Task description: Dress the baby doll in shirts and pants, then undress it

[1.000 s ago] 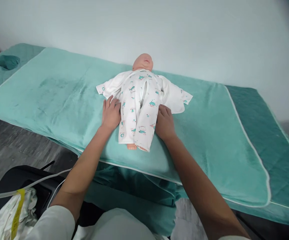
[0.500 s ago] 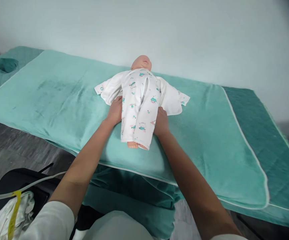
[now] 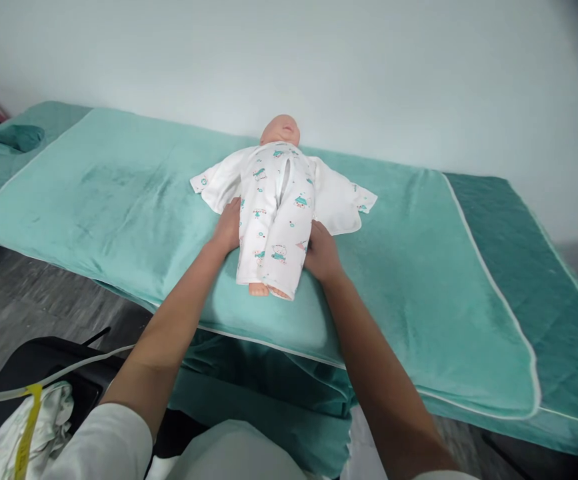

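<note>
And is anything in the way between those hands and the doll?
Only the printed trousers over the doll: the left hand and the right hand are at either side of them. Nothing else visible blocks the way; I can't tell underneath.

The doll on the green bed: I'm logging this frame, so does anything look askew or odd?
Mainly the printed trousers: they reach almost to the neck of the doll, with the white shirt spread out either side, so they look pulled unusually high. A slit gapes in front, perhaps by design. Nothing looks spilled.
</note>
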`<state>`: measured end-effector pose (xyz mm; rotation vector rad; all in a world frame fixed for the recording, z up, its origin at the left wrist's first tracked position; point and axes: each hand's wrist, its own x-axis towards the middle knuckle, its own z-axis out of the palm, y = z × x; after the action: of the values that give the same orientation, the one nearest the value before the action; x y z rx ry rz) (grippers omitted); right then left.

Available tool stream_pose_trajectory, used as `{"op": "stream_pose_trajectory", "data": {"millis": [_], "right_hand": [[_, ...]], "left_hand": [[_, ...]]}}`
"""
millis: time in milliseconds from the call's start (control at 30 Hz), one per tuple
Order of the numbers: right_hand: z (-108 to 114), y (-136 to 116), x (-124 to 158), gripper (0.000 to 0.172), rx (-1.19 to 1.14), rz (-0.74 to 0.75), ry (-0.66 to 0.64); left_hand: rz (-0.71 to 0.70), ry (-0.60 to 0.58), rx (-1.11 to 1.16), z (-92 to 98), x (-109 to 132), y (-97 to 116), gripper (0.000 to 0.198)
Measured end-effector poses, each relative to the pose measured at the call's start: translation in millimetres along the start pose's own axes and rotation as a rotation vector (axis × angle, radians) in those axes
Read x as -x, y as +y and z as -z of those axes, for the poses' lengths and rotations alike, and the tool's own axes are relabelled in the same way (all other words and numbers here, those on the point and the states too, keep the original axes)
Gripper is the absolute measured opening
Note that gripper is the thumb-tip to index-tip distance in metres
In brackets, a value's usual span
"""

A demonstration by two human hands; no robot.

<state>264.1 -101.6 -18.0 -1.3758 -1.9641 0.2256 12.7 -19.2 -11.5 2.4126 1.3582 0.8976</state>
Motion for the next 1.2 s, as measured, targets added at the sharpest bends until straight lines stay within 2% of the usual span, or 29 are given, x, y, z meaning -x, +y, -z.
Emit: {"op": "stream_pose_trajectory", "data": {"millis": [133,267,367,533,633,700,767,833,900,1000,1067,1133,1200], "right_hand": [[0,-2,3,0.007,0.001,0.001,0.018],[-4,-1,-1,0.01,0.142,-0.016,-0.004],[-3,-2,-1,0.012,0.231,-0.042,-0.034],[8,-12,10,0.018,0.162,-0.079,-0.055],[14,-17,18,0.014,0.042,-0.128,-0.026],[18,-12,19,0.014,-0.07,-0.181,0.018],[25,1,15,0.015,-0.069,-0.28,0.121],[35,20,8,0.02,0.091,-0.43,0.253],[46,39,1,0.033,0.278,-0.608,0.295],[60,52,-10,0.045,0.416,-0.819,0.163],[63,53,-17,0.045,0.431,-0.886,0.063],[63,50,-26,0.035,0.39,-0.9,0.01],[60,46,-38,0.022,0.224,-0.871,0.056]], "left_hand": [[0.046,0.0,-0.04,1.6,0,2,0.027],[0.064,0.007,-0.158,4.2,2,3,0.034],[0.086,0.039,-0.198,9.1,7,7,0.032],[0.11,-0.027,-0.277,17.9,18,15,0.022],[0.114,-0.007,-0.158,21.1,25,14,0.019],[0.185,0.086,0.047,23.0,28,8,0.021],[0.312,0.25,0.246,25.1,29,-2,0.021],[0.459,0.438,0.307,26.8,27,-13,0.021],[0.597,0.553,0.217,27.5,23,-23,0.021],[0.721,0.53,0.021,26.5,16,-27,0.025],[0.769,0.471,-0.068,25.7,12,-21,0.03],[0.806,0.423,-0.118,25.5,11,-15,0.036],[0.831,0.387,-0.141,25.8,10,-9,0.039]]}}
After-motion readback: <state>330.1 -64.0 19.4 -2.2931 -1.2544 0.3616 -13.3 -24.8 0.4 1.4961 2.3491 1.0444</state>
